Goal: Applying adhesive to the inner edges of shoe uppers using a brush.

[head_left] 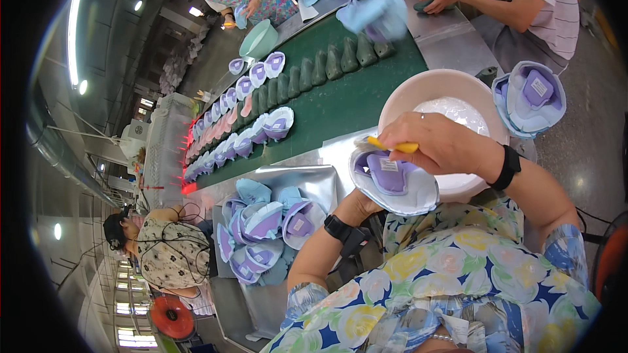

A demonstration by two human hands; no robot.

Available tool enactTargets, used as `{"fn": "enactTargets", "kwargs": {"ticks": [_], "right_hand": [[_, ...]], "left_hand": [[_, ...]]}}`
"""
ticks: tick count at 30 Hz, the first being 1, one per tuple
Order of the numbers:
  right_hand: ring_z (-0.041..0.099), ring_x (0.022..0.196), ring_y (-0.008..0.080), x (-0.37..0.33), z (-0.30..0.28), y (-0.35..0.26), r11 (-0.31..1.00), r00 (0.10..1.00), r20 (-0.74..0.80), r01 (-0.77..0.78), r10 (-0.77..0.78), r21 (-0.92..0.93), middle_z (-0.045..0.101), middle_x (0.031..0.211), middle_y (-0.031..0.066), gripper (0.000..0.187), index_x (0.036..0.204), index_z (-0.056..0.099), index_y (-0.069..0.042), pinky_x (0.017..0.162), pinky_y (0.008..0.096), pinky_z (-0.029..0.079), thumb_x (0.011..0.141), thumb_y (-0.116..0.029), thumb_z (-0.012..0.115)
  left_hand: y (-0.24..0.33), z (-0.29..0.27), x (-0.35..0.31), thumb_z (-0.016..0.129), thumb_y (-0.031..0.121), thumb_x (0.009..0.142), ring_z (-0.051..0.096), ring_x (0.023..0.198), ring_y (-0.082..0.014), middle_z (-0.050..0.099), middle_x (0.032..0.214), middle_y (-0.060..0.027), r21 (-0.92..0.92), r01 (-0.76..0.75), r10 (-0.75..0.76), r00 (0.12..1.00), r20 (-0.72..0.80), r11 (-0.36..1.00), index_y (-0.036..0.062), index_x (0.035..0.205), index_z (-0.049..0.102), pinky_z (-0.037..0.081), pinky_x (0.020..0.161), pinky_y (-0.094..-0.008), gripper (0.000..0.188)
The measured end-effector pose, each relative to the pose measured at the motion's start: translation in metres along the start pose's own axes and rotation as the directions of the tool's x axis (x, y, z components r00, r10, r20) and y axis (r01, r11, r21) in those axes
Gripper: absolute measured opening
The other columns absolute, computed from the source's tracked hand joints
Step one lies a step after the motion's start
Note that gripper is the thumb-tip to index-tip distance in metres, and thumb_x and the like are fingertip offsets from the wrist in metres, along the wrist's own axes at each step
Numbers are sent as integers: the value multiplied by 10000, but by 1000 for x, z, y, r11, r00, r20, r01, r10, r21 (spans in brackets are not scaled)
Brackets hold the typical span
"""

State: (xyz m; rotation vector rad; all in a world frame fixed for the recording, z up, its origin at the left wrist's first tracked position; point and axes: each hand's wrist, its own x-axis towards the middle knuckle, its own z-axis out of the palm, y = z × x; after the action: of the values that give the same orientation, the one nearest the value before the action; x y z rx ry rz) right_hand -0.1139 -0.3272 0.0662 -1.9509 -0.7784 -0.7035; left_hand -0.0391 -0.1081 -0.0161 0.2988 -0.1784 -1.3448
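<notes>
My left hand (361, 206) holds a purple and pale blue shoe upper (418, 191) from beneath, its open inside with a white label facing up. In my right hand (435, 145) is a yellow-handled brush (400, 147), its bristles at the upper's far left edge. Behind that hand stands a pale pink basin (396, 95) with white liquid in it. Another purple and blue upper (538, 88) sits by the basin's right side.
Left of me, a metal tray (307, 173) bears a heap of uppers (261, 225). A green conveyor belt (307, 117) carries rows of dark shoe lasts (282, 88) and uppers. Across it are co-workers and a mint basin (258, 40); another person (173, 248) is at left.
</notes>
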Motion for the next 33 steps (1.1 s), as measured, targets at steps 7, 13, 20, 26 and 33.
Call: {"fn": "enactTargets", "kwargs": {"ticks": [7,13,20,26,33], "right_hand": [[662,855,350,-9,-29,5,923,923,42,-380,382,-54,681,911,158,168,1032,614,-34,758,399,507,925,-146,681],[660,739,334,-24,-34,13,935,933,-117,-348,339,-67,682,839,133,179,1074,625,-37,720,388,504,922,-113,681],[636,953,342,-7,-15,18,944,952,42,-293,302,-152,667,1030,140,195,1079,629,-50,827,397,499,903,-93,702],[664,973,292,-10,-19,-1,879,876,-91,-476,474,2,688,1033,139,172,1079,621,-28,876,351,500,912,-12,658],[675,961,269,-46,-27,6,760,756,-94,-649,648,32,701,1022,141,180,1082,611,-6,872,329,501,905,5,641]], "left_hand": [[28,1,-13,539,321,1027,647,1197,-279,615,1365,-152,550,-123,320,905,-280,826,57,1431,510,557,1011,-447,484],[55,-4,-11,655,179,965,636,1182,-207,610,1354,-103,710,10,286,911,-297,704,60,1443,492,540,1026,-364,519],[57,-14,-22,682,163,949,659,1051,-160,641,1185,-62,664,-164,494,798,-345,729,128,1207,562,581,903,-319,286],[121,-50,-62,628,173,986,673,844,-203,666,1001,-77,731,-232,744,420,-520,642,69,1197,587,567,679,-327,239],[211,-147,-80,504,53,1025,657,978,-229,626,1168,-120,732,-288,782,322,-533,618,42,1270,551,609,817,-367,249]]}}
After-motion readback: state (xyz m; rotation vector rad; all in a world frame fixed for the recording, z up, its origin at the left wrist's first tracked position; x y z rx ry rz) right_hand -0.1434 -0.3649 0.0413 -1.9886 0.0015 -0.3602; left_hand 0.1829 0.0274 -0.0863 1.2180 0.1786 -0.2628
